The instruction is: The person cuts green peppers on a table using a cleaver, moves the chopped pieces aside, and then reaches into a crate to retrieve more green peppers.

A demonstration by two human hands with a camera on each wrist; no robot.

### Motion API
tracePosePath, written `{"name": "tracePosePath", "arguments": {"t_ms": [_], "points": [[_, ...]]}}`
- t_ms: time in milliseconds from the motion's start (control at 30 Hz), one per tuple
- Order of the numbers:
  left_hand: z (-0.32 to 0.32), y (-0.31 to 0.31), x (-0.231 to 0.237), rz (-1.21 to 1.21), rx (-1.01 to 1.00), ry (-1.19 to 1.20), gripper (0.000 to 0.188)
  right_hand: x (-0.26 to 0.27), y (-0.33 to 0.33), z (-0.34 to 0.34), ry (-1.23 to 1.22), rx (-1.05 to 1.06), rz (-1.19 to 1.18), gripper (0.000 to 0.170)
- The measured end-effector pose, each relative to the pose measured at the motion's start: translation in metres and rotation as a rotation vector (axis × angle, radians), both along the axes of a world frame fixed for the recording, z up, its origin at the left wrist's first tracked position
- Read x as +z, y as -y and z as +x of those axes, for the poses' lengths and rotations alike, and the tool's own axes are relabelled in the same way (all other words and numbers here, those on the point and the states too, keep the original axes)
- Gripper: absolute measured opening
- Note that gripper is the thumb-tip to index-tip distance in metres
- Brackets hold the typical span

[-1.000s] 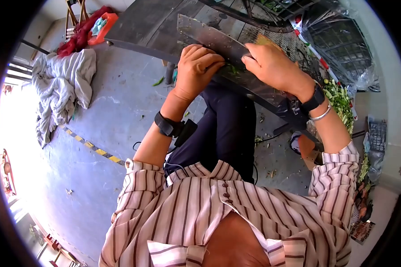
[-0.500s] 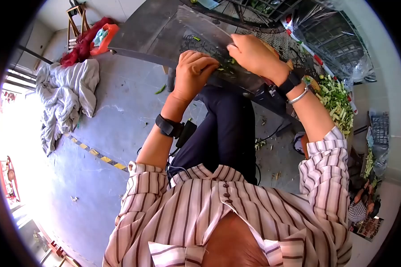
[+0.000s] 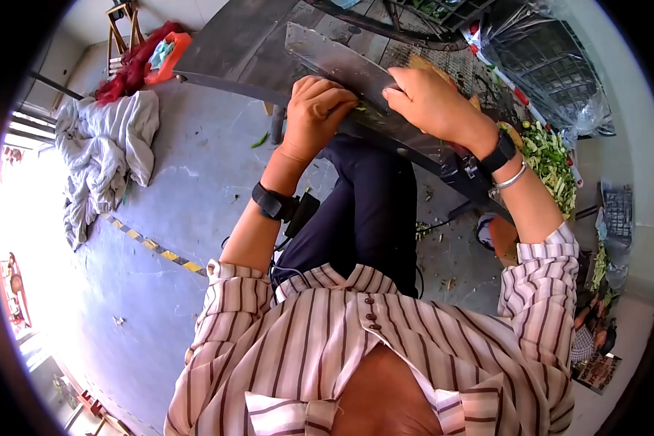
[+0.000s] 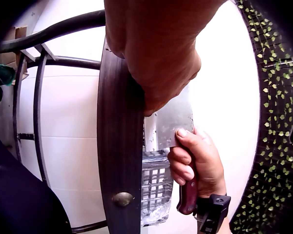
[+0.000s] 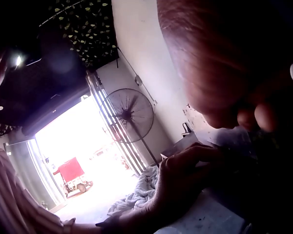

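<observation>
My right hand [image 3: 443, 109] grips a broad cleaver [image 3: 334, 58] over the dark table. In the left wrist view its dark red handle [image 4: 187, 195] sits in my curled fingers, with the thumb against the blade. My left hand [image 3: 316, 112] is bent at the table's near edge, its fingertips close beside the blade, pinching a small green vegetable piece [image 3: 360, 107] that mostly hides behind the fingers. Both hands appear in the right wrist view, dark and partly shadowed.
The dark wooden table [image 3: 232, 58] spans the front. Chopped pale green vegetables [image 3: 548, 160] are heaped at the right, near a plastic-wrapped black crate [image 3: 538, 73]. A green piece [image 3: 260, 140] lies on the floor. Crumpled grey cloth [image 3: 109, 145] and an orange-red bag [image 3: 168, 58] lie at the left.
Half a second ago the right hand and cleaver were farther up and left; now they are back down and to the right. My left hand has stayed nearly in place.
</observation>
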State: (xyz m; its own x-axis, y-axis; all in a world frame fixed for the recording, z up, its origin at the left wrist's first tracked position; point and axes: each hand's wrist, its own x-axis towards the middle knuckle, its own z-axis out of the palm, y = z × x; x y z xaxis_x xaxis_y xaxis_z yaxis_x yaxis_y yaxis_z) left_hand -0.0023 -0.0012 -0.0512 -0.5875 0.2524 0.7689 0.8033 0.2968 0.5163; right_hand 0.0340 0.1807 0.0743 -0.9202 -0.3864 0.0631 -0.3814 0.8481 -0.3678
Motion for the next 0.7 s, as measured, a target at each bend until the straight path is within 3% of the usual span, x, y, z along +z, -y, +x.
{"name": "tracePosePath", "arguments": {"t_ms": [133,200,433,533,600,700], "points": [[0.000,-0.001,-0.001,0.001,0.003,-0.003,0.010,0.010,0.002,0.001,0.073,-0.016,-0.002,0.025],[0.000,-0.001,0.000,0.004,0.003,-0.005,0.010,0.016,0.005,-0.001,0.231,-0.080,-0.022,0.025],[0.002,-0.001,0.003,0.022,0.019,-0.015,0.010,0.015,0.012,-0.013,0.319,-0.063,-0.035,0.024],[0.002,-0.002,0.002,0.015,0.016,-0.008,0.011,0.010,0.022,-0.014,0.294,-0.117,-0.036,0.024],[0.002,-0.003,0.001,0.002,0.030,-0.026,0.010,-0.014,0.014,-0.024,0.099,0.010,-0.117,0.028],[0.006,-0.004,0.002,-0.015,0.084,-0.031,0.010,-0.020,0.012,-0.023,-0.043,-0.014,-0.081,0.028]]}}
